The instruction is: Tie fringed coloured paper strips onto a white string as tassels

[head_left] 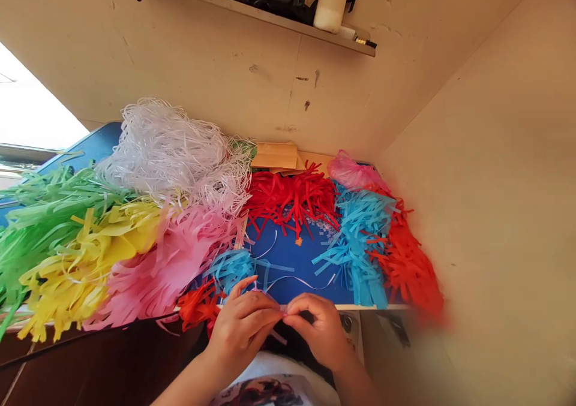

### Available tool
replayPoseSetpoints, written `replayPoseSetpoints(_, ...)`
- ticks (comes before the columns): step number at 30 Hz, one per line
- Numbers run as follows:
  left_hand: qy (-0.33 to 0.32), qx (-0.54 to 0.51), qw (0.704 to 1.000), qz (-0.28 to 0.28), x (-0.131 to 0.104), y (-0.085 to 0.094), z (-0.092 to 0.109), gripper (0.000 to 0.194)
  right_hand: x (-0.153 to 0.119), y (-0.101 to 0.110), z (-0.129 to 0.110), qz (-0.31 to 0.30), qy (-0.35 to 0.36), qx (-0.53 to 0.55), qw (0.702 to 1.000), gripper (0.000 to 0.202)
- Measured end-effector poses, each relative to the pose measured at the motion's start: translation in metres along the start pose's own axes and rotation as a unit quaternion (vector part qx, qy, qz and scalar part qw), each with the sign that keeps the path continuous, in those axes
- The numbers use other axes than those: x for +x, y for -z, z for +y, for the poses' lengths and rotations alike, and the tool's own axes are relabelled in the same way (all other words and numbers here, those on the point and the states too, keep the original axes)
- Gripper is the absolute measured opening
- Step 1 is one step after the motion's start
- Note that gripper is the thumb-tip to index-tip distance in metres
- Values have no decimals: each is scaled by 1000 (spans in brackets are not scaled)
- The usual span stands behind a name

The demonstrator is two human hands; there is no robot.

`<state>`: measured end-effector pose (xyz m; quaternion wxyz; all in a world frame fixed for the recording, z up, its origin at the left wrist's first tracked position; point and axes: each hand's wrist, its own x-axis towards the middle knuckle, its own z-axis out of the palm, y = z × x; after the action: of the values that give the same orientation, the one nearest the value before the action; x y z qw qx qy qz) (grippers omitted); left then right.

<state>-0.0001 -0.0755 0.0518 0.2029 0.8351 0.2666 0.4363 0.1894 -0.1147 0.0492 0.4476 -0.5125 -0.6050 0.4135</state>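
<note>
At the table's front edge my left hand [247, 322] and my right hand [317, 328] meet, both closed in a pinch. Between the fingertips shows a small pinkish strip [283, 311], mostly hidden by the fingers; its exact kind is unclear. A thin white ribbon [306, 281] curls over the blue tabletop [288, 256] just beyond my hands. Close to my left hand lie a small bunch of light blue paper fringe [231, 267] and some orange-red fringe [200, 304].
Green [40, 226], yellow [94, 256] and pink fringe [175, 256] spread leftward below a heap of white string [171, 148]. Red fringe [292, 193] and brown cardboard [275, 155] lie at the back. Rightward are blue fringe [360, 238], orange-red fringe [409, 262] and a pink plastic bag [353, 171].
</note>
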Motion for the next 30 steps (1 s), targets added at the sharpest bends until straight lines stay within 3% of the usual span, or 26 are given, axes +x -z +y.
replayPoseSetpoints(20,9,-27,1000,-8,-7,-6,-6,15,-4,0,1,-3,23,-56,998,9)
replayPoseSetpoints(26,64,-65,995,-43,-11,-14,-6,13,-7,-8,1,9,22,-77,997,14)
replayPoseSetpoints(30,175,-55,979,-85,-19,-22,-6,8,-8,5,7,2,1,-117,993,23)
